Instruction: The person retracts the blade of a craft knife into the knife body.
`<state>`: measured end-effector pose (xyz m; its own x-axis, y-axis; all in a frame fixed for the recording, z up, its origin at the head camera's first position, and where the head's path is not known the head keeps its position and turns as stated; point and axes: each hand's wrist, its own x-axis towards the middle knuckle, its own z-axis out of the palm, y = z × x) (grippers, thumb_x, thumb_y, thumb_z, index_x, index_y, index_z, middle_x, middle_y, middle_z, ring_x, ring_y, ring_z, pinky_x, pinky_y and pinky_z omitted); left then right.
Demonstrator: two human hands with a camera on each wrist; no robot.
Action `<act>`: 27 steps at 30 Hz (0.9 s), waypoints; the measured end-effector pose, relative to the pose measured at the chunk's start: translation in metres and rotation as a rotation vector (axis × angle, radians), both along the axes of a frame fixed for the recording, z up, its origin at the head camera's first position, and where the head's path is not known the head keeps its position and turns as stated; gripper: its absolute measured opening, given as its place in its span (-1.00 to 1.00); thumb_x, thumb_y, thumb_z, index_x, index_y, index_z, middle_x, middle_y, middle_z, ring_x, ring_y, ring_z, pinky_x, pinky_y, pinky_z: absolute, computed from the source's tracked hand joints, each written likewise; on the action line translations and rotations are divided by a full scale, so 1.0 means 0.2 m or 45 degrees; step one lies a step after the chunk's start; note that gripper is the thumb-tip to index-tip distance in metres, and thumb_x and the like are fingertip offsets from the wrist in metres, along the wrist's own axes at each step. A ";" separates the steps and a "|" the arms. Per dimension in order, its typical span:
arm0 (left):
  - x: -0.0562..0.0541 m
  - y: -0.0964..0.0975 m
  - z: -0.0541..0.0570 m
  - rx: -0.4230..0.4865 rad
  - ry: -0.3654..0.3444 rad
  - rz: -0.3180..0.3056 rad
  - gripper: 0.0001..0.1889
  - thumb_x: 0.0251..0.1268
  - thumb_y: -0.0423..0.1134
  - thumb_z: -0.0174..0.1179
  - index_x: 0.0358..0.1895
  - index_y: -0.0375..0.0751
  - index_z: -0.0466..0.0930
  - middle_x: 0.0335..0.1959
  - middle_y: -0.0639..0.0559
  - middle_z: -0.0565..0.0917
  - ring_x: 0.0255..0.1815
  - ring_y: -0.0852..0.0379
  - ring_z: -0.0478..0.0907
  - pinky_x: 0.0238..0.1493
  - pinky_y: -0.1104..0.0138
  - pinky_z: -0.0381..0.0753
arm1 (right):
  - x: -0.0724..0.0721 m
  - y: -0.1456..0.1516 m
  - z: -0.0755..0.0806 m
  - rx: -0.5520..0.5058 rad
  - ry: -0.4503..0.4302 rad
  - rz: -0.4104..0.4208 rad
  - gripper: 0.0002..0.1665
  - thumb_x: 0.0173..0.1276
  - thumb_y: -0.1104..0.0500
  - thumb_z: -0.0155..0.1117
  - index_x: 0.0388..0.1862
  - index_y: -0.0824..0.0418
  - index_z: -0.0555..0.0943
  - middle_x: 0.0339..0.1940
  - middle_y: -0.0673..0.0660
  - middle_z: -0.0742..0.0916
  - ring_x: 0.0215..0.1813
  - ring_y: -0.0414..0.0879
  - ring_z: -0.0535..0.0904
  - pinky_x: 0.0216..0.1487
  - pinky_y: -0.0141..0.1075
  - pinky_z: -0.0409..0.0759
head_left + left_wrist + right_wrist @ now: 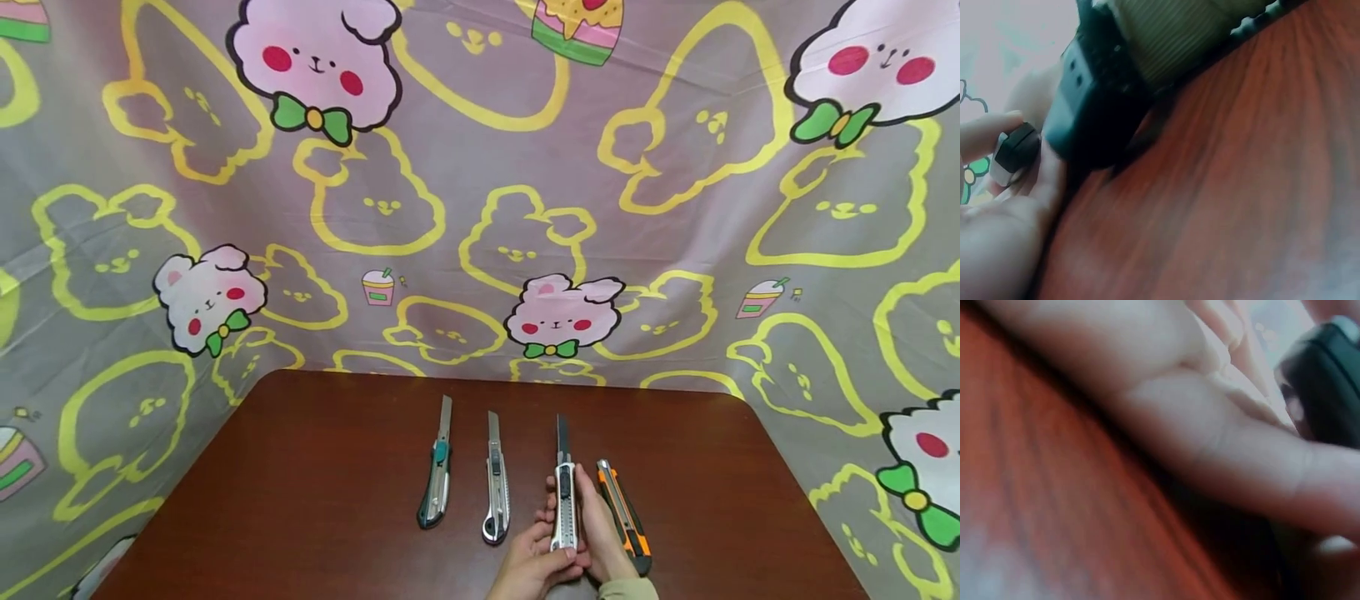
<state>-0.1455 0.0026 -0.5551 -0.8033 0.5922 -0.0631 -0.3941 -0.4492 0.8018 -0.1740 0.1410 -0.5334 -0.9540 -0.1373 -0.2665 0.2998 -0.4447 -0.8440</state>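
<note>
In the head view a white and silver snap-off utility knife [566,508] points away from me, its dark blade [562,433] extended and its black slider near the front. My right hand [602,533] holds it from the right side, with fingertips showing past its left edge. The left hand [528,565] pinches the butt of the handle, thumb on top. In the left wrist view the dark butt end [1017,149] sits between thumb and fingers. The right wrist view has my right hand's finger [1210,437] up close beside the dark handle end [1329,381].
Left of my hands lie a silver utility knife [495,483] and a teal and black one [437,475], both blades out. An orange and black utility knife [626,517] lies just right of my right hand. A patterned cloth [450,275] hangs behind the brown table [322,492].
</note>
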 end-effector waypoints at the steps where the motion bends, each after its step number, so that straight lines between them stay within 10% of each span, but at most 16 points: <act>1: 0.00 0.01 0.00 -0.002 0.002 0.000 -0.52 0.26 -0.51 0.11 0.21 -0.64 0.21 -0.13 -0.13 0.70 -0.22 0.19 0.71 -0.15 0.41 0.67 | 0.00 0.00 0.00 0.022 -0.012 -0.012 -0.27 0.50 -0.33 -0.28 0.04 0.29 0.45 -0.47 0.00 0.63 -0.33 -0.08 0.69 -0.12 -0.21 0.67; 27: -0.02 0.00 -0.02 0.018 0.041 -0.051 -0.50 0.37 -0.46 0.02 0.27 -0.73 0.15 -0.06 -0.23 0.67 -0.24 0.19 0.68 -0.13 0.39 0.67 | -0.04 -0.04 0.01 0.454 -0.039 -0.125 -0.26 0.47 -0.36 -0.21 -0.14 0.31 0.47 -0.68 -0.07 0.52 -0.60 -0.16 0.51 -0.37 -0.25 0.63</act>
<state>-0.1487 0.0030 -0.5595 -0.7805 0.6245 -0.0292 -0.3863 -0.4449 0.8080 -0.1824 0.1324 -0.5306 -0.9490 0.0608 -0.3095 0.2976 -0.1519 -0.9425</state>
